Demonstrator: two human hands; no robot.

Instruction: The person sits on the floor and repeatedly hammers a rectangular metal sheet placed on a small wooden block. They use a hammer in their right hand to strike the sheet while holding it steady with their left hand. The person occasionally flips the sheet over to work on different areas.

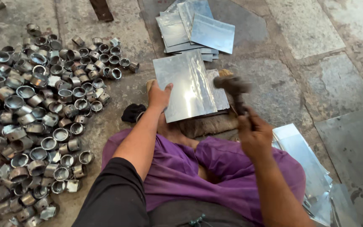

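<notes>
Your left hand [159, 96] is out ahead on a nearly straight arm, palm down, fingers flat, thumb spread to the right. Your right hand [253, 133] is closer in, wrist raised, fingers curled tight in a fist grip. Both forearms bare; a dark sleeve covers your left upper arm.

Rings [34, 122] left of sheet [188, 86]; stack [196, 29] perhaps just behind.
</notes>
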